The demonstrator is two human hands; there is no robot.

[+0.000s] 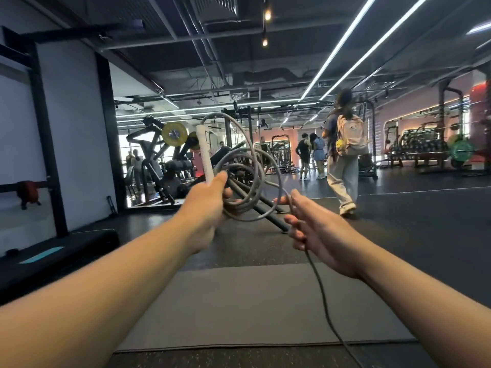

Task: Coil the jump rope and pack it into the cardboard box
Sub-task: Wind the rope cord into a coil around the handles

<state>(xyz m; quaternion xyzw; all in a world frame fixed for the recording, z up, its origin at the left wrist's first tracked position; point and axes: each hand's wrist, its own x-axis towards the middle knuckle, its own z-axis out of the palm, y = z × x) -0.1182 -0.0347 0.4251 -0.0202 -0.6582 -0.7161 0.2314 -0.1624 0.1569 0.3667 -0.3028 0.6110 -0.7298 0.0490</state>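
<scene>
My left hand is raised at chest height and grips a white jump rope handle together with several grey loops of the jump rope. The handle sticks up out of the fist. My right hand is just to the right, its fingers curled round the loose strand of rope. That strand runs through the palm and hangs down to the bottom edge of the frame. No cardboard box is in view.
A grey floor mat lies under my arms on dark rubber flooring. A black rack stands at the left, weight machines behind it. A person with a backpack walks ahead right; others stand farther back.
</scene>
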